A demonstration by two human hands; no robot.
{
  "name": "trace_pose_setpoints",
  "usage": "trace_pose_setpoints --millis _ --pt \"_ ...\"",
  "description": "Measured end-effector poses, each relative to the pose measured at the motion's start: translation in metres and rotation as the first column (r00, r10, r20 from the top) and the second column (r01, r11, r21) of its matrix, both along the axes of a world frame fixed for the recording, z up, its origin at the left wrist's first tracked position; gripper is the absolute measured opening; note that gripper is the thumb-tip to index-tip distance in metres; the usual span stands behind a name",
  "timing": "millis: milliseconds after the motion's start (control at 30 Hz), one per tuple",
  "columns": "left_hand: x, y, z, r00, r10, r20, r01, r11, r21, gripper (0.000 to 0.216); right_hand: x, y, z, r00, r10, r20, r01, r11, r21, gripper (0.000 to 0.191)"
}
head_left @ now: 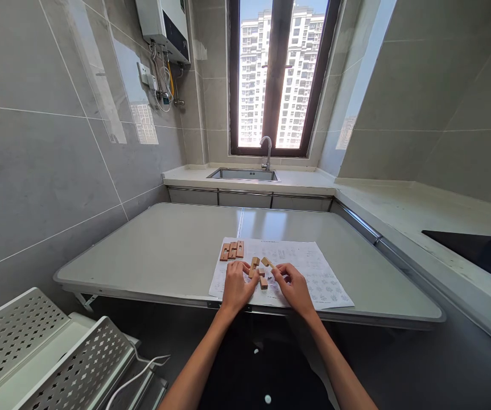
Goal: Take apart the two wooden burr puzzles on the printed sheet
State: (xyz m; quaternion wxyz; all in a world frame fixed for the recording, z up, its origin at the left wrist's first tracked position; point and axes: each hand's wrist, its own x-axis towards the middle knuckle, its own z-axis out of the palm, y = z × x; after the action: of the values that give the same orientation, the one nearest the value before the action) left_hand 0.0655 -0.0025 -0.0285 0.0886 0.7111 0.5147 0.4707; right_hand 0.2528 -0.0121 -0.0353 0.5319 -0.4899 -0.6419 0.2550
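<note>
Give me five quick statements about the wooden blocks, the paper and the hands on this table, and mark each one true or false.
1. The wooden blocks lie on a printed paper sheet. True.
2. Three reddish notched pieces sit side by side at the sheet's far left part. True.
3. The right hand is off the table. False: it rests on the sheet, fingers at a light block.
4. The left hand is on the sink. False: it is on the sheet beside the blocks.
5. The sink stands under the window. True.
</note>
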Motion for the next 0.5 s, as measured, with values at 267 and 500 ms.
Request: trace_pose_setpoints --millis 267,500 --pt "0.0039 -0.0015 -0.0011 0.996 0.084 -0.041 -0.082 0.995 0.052 0.030 -0.0016 0.0075 -0.0096 0.979 -0.134 0.152 0.131 0.991 0.030 0.029" --pt "0.0049 -0.0025 -0.0021 0.996 0.068 -0.056 -0.067 0.998 0.018 0.029 -0.0046 0.0083 -0.0107 0.965 -0.121 0.231 0.113 0.992 0.049 0.026"
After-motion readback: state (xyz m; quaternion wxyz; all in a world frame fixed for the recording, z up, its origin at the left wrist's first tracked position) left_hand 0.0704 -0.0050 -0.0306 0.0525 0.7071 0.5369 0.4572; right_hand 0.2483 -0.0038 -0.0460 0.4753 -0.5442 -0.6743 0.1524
